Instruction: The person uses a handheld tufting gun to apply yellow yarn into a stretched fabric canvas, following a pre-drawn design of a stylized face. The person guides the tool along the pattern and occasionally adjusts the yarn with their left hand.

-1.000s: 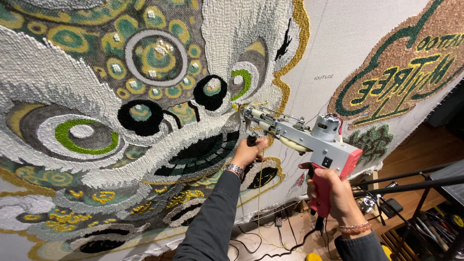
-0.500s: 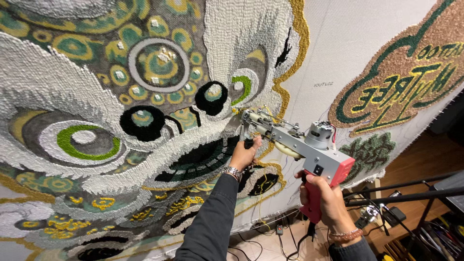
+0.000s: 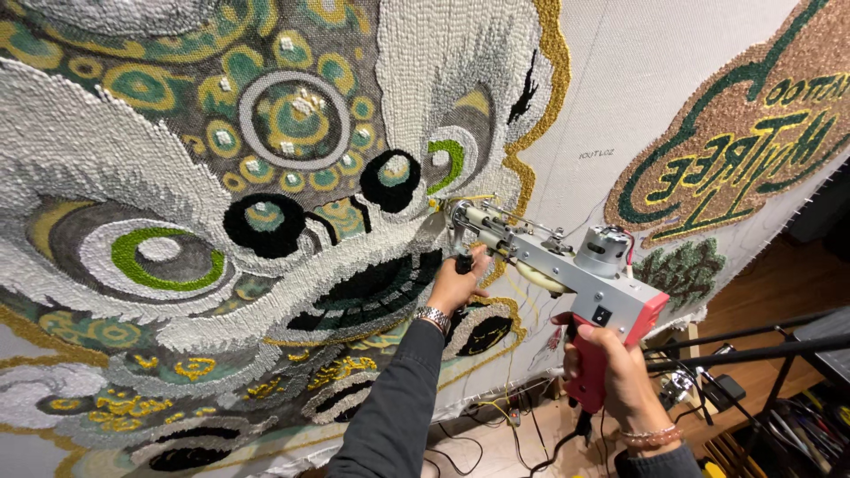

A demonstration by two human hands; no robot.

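Note:
I hold a tufting gun (image 3: 567,265) with a grey metal body and a red grip against a large stretched cloth (image 3: 637,97). My left hand (image 3: 456,283), with a metal watch on the wrist, is shut on the gun's black front handle. Lower down, my right hand (image 3: 611,372) grips the red rear handle, a bead bracelet at its wrist. The gun's needle end touches the cloth beside the gold outline of a big tufted lion-face design (image 3: 266,204) in white, green, black and yellow.
A second tufted piece (image 3: 744,133) in brown, green and yellow fills the upper right of the cloth. Cables (image 3: 505,425) lie on the wooden floor below. Black stand bars (image 3: 744,345) and small tools sit at the lower right.
The gun and both hands stay on the same spot of the cloth; the view has shifted slightly, bringing them a little lower and to the right in frame.

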